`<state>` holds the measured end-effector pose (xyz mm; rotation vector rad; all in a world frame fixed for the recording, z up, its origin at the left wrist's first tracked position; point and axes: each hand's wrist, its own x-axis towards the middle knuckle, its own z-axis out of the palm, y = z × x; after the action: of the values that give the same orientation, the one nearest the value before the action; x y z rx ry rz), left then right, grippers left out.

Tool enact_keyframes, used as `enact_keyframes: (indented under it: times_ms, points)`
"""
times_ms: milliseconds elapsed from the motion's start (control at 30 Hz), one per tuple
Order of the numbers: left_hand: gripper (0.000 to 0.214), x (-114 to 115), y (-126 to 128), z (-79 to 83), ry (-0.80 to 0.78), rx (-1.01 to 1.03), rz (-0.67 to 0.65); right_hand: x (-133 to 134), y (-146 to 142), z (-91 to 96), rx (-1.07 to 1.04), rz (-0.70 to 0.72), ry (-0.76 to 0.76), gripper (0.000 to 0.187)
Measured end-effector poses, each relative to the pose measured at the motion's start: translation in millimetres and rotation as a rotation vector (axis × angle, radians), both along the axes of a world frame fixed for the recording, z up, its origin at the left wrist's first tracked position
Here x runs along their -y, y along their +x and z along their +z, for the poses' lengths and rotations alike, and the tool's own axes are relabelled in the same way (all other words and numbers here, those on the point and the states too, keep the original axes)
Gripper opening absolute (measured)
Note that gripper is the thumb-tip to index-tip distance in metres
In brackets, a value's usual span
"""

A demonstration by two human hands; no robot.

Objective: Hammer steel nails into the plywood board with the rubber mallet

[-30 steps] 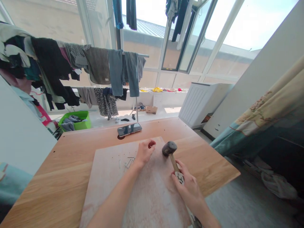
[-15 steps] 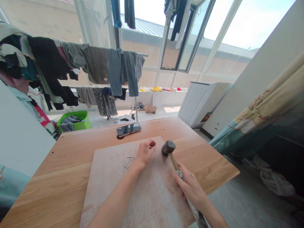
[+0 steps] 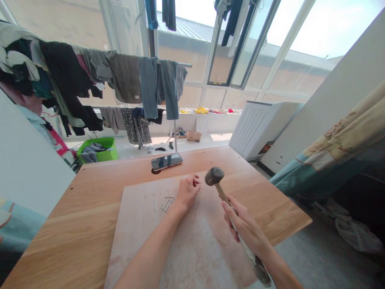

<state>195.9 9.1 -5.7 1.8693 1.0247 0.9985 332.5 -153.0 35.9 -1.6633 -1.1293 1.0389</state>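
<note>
My right hand [image 3: 243,218] is wrapped around the handle of a mallet [image 3: 214,176] with a thick dark head, which is raised over the right part of a pale wooden board [image 3: 198,241]. Close to the mallet head, at the board's far edge, my left hand [image 3: 189,190] rests with its fingers curled in a pinch. Whatever sits between those fingertips is too small or hidden to make out. Several loose nails [image 3: 167,204] lie on the board just left of my left wrist, partly covered by it. Small dark dots mark the board near them.
The board lies on a wooden table [image 3: 60,237]. A phone [image 3: 167,161] lies beyond it near the table's far edge. Past the table are a laundry rack hung with clothes [image 3: 124,78], a green basket [image 3: 112,154] and a white cabinet [image 3: 251,128]. A curtain [image 3: 315,156] hangs at right.
The mallet head has risen a little off the board, and its handle end shows more. My left hand keeps its curled pose. The view has shifted slightly.
</note>
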Motion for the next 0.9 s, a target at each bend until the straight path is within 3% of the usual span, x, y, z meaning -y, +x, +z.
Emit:
enact_keyframes:
  times_ms: [133,300,533,733,900]
  points:
    - [0.024,0.0,0.4,-0.2,0.007,0.006,0.009,-11.8,-9.2,6.4,0.007,0.004,0.074,0.051]
    - [0.027,1.3,-0.5,1.5,0.008,0.031,-0.028,-16.8,-13.9,-1.5,0.130,0.026,0.019,0.045]
    - [0.021,0.8,-1.4,0.6,-0.023,0.002,-0.004,-1.5,-7.9,-6.0,0.052,-0.044,0.010,0.049]
    - [0.032,1.9,0.0,0.4,0.020,-0.032,-0.030,7.2,-3.3,-18.5,0.022,-0.056,-0.023,0.043]
    - [0.030,-3.1,-11.2,23.5,0.030,-0.042,-0.017,4.8,-3.0,-22.2,0.002,-0.073,-0.019,0.039]
